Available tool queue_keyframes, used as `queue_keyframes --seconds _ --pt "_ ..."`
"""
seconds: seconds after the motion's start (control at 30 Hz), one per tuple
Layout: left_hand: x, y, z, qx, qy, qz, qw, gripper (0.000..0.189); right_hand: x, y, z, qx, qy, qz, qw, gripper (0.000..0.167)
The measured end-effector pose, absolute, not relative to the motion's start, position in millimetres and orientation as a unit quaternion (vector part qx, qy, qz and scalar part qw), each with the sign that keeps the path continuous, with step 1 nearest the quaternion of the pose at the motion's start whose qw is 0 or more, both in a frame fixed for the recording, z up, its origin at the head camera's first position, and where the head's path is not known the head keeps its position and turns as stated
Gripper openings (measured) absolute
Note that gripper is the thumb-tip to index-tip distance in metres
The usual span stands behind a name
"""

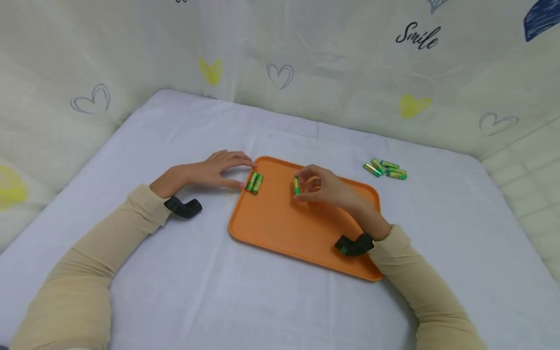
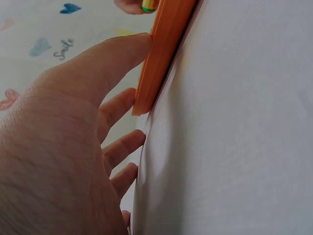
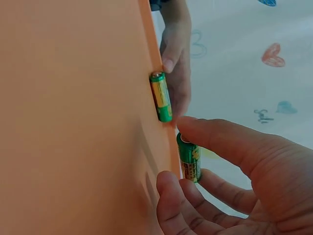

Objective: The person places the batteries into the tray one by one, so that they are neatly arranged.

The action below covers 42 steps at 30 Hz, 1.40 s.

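Note:
An orange tray (image 1: 280,228) lies on the white-covered table. Two green-and-yellow batteries (image 1: 254,183) lie side by side near its left edge. My right hand (image 1: 325,187) is over the middle of the tray and pinches a third battery (image 3: 190,159) by its ends between thumb and fingers. At the tray's left rim is my left hand (image 1: 216,169), its fingers spread and fairly straight; thumb and index finger touch the rim in the left wrist view. It holds nothing.
Several more batteries (image 1: 385,169) lie in a loose group on the white cloth (image 1: 175,291), beyond the tray's right side. Behind the table hangs a pale sheet (image 1: 328,48) with printed hearts. Black wrist cameras (image 1: 183,207) sit at both cuffs.

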<state>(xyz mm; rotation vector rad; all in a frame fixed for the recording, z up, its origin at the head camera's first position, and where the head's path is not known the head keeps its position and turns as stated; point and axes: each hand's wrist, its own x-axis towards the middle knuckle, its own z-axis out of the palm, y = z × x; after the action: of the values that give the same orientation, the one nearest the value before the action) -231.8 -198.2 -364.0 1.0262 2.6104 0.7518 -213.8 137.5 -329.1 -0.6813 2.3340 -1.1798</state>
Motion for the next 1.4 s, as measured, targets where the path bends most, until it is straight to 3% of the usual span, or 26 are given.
queue_keyframes --seconds 0.63,1.4 --pt "-233.7 -196.9 -359.2 0.337 0.896 0.258 0.135 0.064 -214.8 100.6 -341.3 -0.254 0.809 -0.488 0.209 0.05" --pt "-232.0 -197.1 -363.4 0.346 0.89 0.267 0.127 0.06 -210.1 65.6 -343.8 -0.217 0.854 -0.434 0.189 0.051"
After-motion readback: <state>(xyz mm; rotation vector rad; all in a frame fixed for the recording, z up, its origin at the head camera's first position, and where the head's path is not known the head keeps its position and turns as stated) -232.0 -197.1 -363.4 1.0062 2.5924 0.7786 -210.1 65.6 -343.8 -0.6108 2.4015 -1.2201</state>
